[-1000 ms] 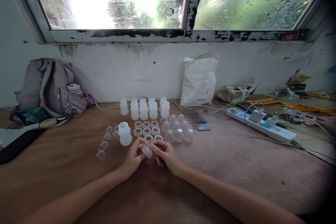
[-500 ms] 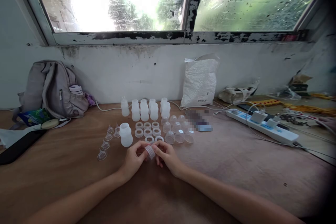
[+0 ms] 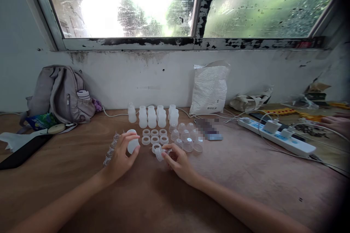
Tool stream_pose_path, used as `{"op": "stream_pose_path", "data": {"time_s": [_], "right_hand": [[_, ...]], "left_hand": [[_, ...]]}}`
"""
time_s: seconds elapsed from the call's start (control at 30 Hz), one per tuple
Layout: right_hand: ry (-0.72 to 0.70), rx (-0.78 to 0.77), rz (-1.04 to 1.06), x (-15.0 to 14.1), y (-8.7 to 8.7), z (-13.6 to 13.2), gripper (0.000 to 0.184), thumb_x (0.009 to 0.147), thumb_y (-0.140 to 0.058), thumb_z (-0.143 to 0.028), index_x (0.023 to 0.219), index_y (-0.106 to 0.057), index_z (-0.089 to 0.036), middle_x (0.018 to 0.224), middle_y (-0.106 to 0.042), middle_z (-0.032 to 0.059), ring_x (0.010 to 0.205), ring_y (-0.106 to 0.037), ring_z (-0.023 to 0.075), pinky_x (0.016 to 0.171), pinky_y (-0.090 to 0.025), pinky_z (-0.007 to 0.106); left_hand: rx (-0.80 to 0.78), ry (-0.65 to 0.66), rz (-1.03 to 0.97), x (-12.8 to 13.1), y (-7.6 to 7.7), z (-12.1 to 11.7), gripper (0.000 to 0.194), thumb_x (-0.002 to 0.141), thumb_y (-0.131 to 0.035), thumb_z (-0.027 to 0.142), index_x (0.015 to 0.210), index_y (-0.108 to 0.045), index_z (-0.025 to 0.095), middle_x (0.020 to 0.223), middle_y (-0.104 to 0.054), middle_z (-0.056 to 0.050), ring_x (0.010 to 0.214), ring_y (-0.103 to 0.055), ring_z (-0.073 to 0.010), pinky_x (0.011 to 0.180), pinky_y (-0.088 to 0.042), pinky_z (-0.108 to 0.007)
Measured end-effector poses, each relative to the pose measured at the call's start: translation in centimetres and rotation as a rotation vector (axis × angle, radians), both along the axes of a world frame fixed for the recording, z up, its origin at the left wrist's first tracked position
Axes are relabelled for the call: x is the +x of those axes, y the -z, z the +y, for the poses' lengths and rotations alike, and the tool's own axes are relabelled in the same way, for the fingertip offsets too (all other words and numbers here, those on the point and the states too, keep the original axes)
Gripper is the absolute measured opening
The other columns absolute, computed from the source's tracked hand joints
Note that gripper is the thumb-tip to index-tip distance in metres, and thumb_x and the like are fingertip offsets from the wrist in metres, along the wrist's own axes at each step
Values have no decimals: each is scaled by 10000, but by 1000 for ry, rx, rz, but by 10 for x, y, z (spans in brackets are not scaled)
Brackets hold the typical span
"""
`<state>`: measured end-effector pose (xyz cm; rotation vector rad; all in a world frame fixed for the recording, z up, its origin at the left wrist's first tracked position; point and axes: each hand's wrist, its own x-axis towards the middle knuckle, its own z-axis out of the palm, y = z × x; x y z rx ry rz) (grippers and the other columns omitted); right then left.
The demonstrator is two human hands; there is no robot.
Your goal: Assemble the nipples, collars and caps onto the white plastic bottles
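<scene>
Brown worktop (image 3: 169, 204) meets a stained white wall (image 3: 142, 80) below a window (image 3: 262, 7) with flaking frame paint. From where I stand, the right hand (image 3: 182, 164) holds a clear ridged collar (image 3: 159, 154), tilted, between thumb and fingers. The left hand (image 3: 120, 158) curves about a white bottle (image 3: 133, 146), thumb and fingers apart; whether it grips, I cannot tell. Clear teats (image 3: 109, 152) lie just left of that hand, partly hidden. Beyond: white rings (image 3: 155, 143) in rows, clear domed caps (image 3: 187, 146) to their right, upright bottles (image 3: 151, 118) behind. Farther out: backpack (image 3: 60, 94) at left, white packet (image 3: 210, 89) by the wall, power strip (image 3: 296, 145) at right, and another person's hand (image 3: 337, 123) at the edge.
</scene>
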<state>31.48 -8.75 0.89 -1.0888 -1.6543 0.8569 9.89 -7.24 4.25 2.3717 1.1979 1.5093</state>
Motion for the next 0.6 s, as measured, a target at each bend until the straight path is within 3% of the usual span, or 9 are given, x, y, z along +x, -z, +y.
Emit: {"op": "stream_pose_path", "data": {"time_s": [0.1, 0.17, 0.3, 0.47, 0.6], "right_hand": [[3, 42, -15, -1, -8, 4, 229, 753, -542, -341, 925, -537, -190, 802, -549, 34, 541, -483, 93, 457, -421, 218], [5, 63, -3, -2, -14, 9, 261, 739, -553, -335, 963, -529, -202, 872, -546, 43, 565, -486, 96, 475, -435, 227], [-8, 119, 7, -3, -29, 16, 242, 747, -540, -326, 955, -535, -202, 957, -540, 54, 619, -503, 103, 519, -449, 232], [-109, 175, -83, -3, -53, 14, 191, 758, -528, -299, 908, -564, -187, 908, -555, 50, 661, -523, 114, 542, -438, 226], [-252, 190, -245, -2, -72, 12, 154, 733, -543, -244, 863, -585, -173, 832, -556, 34, 623, -515, 102, 496, -397, 201]], "left_hand": [[-129, -131, -106, -11, 3, 21, 455, 672, -618, 300, 1084, -445, 214, 1152, -465, -85, 1085, -446, -231, 894, -376, -369], [-305, -125, -223, -14, 10, 33, 536, 633, -646, 350, 1102, -427, 211, 1129, -491, -87, 1050, -478, -230, 855, -404, -354], [-560, 68, -323, -7, 22, 36, 469, 651, -628, 375, 1047, -480, 174, 1023, -566, -80, 935, -544, -209, 808, -425, -327], [-640, 388, -306, 20, 27, 9, 360, 702, -598, 317, 1022, -509, 177, 979, -581, -55, 918, -531, -197, 820, -408, -311], [-723, 542, -328, 41, 34, 0, 447, 692, -609, 301, 1095, -466, 171, 953, -586, -62, 866, -537, -189, 765, -426, -297]]}}
